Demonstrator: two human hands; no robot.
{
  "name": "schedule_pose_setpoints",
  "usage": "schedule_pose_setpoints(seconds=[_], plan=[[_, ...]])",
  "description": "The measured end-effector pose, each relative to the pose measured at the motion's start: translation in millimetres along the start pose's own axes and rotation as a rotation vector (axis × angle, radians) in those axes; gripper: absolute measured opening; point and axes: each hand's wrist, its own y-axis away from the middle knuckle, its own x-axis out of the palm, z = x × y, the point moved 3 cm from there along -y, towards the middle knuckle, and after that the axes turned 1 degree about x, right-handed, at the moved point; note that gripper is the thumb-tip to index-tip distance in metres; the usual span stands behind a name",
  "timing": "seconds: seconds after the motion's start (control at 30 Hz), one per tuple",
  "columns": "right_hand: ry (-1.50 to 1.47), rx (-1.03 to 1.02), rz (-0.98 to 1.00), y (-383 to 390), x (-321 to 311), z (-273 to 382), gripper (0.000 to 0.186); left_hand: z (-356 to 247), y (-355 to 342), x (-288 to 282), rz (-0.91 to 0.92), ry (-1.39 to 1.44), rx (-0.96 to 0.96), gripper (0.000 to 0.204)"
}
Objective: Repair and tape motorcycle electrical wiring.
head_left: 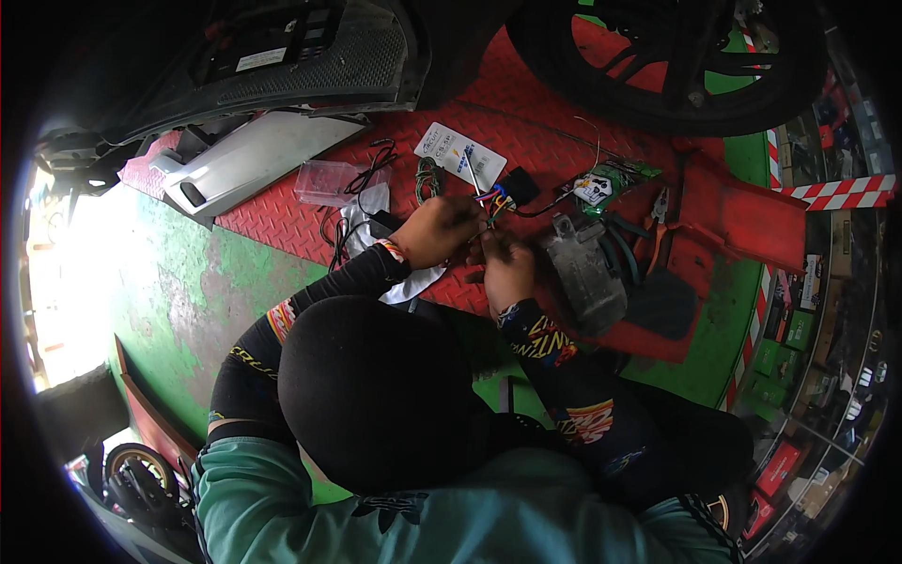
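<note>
Nearest of all, there was a teal shirt [526, 512], and out from it reached two arms in black printed sleeves [348, 282]. Then the right hand [510, 273], fingers curled in toward the work; whether its tips pinched a strand or merely rested there, I could not tell! Just beyond it to the left, the left hand [430, 233] had thumb and fingers pressed together, pinching the coloured wires [501, 200], which lay right between the two hands and ran up to a black connector [521, 187]. Over on the right sat a translucent plastic box [587, 273], with orange-handled pliers [664, 226] lying past it on the red steel platform [272, 226]. Farther out came a green-and-white packet [594, 191], and left of that a white card [460, 155] beyond the connector. At the far left leaned a silver body panel [258, 160]; at the far right, a black-tyred wheel [648, 120]!
</note>
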Motion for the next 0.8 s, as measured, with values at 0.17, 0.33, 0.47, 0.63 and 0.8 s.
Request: schedule_pose_setpoints(seconds=[0.17, 0.33, 0.47, 0.63, 0.8], plan=[[0.127, 0.043, 0.030, -8.2, -5.3, 9.7, 0.020, -6.3, 1.6, -6.5, 0.015, 0.050, -0.126, 0.018], [0.039, -0.029, 0.011, -6.6, -0.6, 4.9, 0.013, -1.9, 5.2, -6.9, 0.015, 0.131, -0.152, 0.019], [0.022, -0.007, 0.028, -3.5, 5.1, 5.7, 0.014, 8.9, 6.5, -7.6, -0.017, 0.128, -0.137, 0.019], [-0.041, -0.013, -0.126, 5.1, 7.0, 6.9, 0.017, 12.9, 4.5, -4.6, -0.013, 0.192, -0.200, 0.019], [-0.052, -0.129, -0.175, 10.3, 9.6, -0.7, 0.020, 7.4, 4.5, -7.4, -0.056, 0.163, -0.218, 0.020]])
